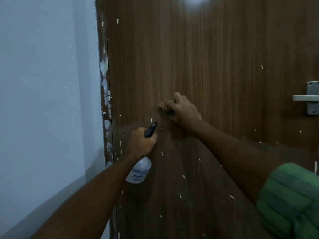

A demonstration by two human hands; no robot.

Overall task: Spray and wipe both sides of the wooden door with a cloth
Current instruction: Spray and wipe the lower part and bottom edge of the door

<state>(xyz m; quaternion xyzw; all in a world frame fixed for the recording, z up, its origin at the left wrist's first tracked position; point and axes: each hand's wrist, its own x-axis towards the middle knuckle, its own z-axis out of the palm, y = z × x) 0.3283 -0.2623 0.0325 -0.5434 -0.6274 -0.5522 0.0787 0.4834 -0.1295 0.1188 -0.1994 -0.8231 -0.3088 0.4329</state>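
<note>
The brown wooden door [207, 57] fills the view, flecked with white paint, and its lower part looks darker than the upper part. My left hand [142, 144] grips a clear spray bottle [139, 171] by the neck. The bottle's black nozzle [151, 129] points up at the door. My right hand [179, 109] rests on the door at mid height, above and to the right of the bottle. Its fingers are curled and blurred. No cloth shows in or under that hand.
A pale wall [43, 83] runs along the left, meeting the paint-smeared door frame [105, 83] with a hinge [109, 104]. A grey lever handle [307, 98] on its plate sits at the door's right edge. A green sleeve [290, 195] covers my right upper arm.
</note>
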